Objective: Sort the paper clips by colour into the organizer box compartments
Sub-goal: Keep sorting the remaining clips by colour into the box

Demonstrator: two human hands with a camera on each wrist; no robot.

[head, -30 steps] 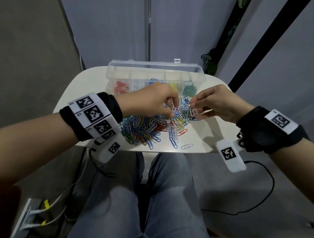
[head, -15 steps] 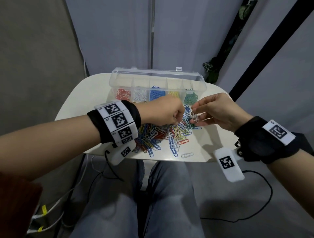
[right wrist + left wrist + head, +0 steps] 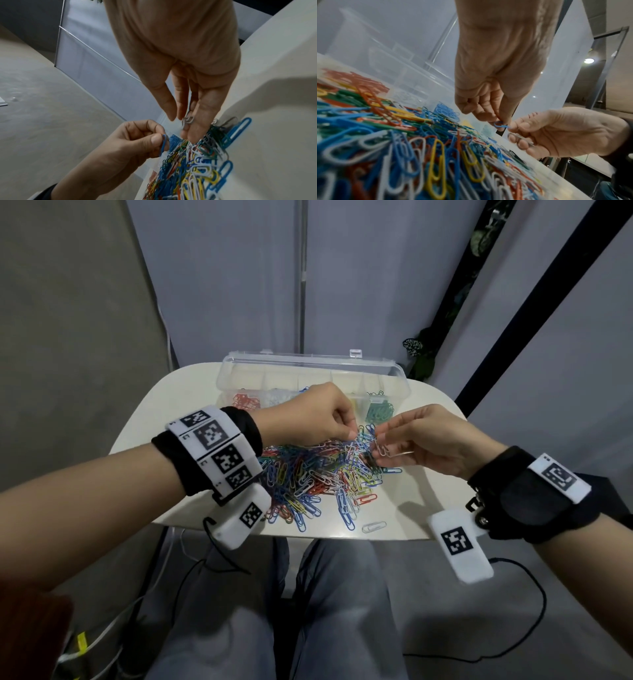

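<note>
A heap of mixed coloured paper clips [image 3: 318,474] lies on the small white table [image 3: 407,508]. Behind it stands the clear organizer box [image 3: 308,368], lid up, with red [image 3: 245,400], white [image 3: 277,397] and green clips [image 3: 378,412] in separate compartments; my left hand hides the middle ones. My left hand [image 3: 351,435] hovers over the heap's far edge and pinches one blue clip [image 3: 500,125] between thumb and forefinger. My right hand [image 3: 378,448] is close beside it, its fingers holding white clips [image 3: 187,119].
One loose white clip [image 3: 374,526] lies near the table's front edge. My knees are below the table, with cables on the floor. A grey partition and a dark post stand behind the box.
My left hand has lifted out of the heap, now pinching a blue clip close to my right hand. The right hand has kept its white clips and barely moved.
</note>
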